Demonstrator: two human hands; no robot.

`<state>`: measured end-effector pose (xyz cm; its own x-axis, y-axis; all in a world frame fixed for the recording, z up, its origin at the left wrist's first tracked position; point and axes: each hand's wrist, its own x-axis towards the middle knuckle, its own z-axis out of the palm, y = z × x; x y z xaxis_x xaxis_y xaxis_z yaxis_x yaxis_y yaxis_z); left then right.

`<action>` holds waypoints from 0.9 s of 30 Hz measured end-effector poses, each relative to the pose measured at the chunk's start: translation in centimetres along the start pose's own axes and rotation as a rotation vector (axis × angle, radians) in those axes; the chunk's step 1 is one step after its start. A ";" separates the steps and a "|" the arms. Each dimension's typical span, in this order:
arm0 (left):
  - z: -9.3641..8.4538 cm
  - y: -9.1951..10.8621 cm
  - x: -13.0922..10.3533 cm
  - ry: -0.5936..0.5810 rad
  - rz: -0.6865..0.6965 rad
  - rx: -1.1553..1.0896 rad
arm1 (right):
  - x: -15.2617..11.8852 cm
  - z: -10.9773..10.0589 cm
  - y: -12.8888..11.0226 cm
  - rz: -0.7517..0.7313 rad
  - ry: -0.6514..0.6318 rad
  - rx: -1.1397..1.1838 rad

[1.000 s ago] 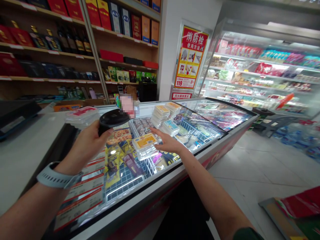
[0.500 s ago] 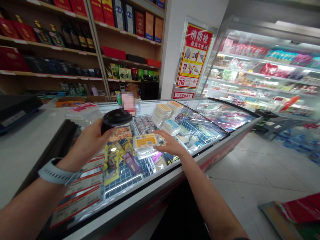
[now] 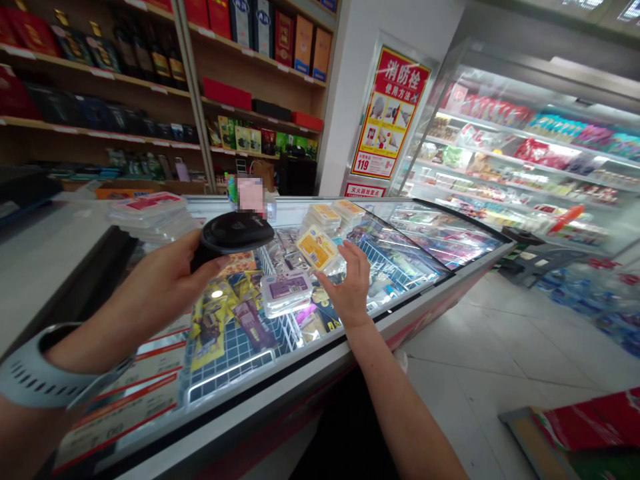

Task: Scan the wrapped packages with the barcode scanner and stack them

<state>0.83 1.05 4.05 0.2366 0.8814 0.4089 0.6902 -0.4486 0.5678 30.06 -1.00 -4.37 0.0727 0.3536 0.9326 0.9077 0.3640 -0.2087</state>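
My left hand, with a pale watch strap at the wrist, is wrapped round the handle of a black barcode scanner whose head points to the right. In my right hand is a clear plastic box with a yellow label, tilted so its printed top faces me. The thumb is at its lower edge; other fingers are partly behind it. Just below and to the left, a similar box with a purple label rests on top of others over the freezer's glass and baskets.
A chest freezer holds wire baskets of packaged ice treats. More yellow-labelled boxes are stacked behind my right hand. Red-labelled boxes stand on the left near the counter. Price tags lie at the near left. A lit fridge stands at right.
My right hand has lifted the yellow-labelled box off the stack and tilted it up, uncovering the purple-labelled one. The scanner stays in my left hand.
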 end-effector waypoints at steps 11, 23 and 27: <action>0.5 3.7 -1.7 -0.133 0.123 -0.167 | 0.4 -0.4 -0.7 -0.117 0.157 -0.184; 0.5 3.5 -1.6 -0.165 0.072 -0.121 | 0.0 -0.3 -0.7 0.032 0.019 -0.071; 0.5 3.7 -1.5 -0.177 0.072 -0.112 | 0.0 -0.4 -0.8 0.014 0.025 -0.090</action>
<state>3.35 -1.87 5.14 0.4059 0.8541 0.3252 0.5894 -0.5166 0.6211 29.53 -1.59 -4.07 0.0950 0.3364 0.9369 0.9400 0.2796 -0.1957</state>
